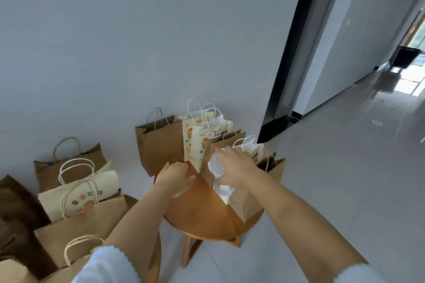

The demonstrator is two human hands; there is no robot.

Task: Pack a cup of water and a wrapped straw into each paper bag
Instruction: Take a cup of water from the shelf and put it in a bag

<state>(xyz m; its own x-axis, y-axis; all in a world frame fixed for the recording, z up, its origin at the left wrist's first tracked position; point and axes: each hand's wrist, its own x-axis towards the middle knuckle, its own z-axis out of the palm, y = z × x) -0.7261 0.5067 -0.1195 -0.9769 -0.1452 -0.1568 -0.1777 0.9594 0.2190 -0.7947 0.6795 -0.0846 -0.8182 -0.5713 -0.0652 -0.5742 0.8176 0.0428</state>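
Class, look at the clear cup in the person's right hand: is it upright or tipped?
Tipped. The cup lies slanted in the right hand, lid end toward the wall, base toward the table.

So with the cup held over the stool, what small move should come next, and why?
Probably lower the cup into a brown bag beside it on the stool. The right hand already grips the cup at bag height, and the left hand rests flat on the stool, free to steady a bag.

Pale grey wall (pixel 115 41); glossy grey floor (pixel 333 179); round wooden stool (pixel 202 218); black-framed doorway (pixel 292 53).
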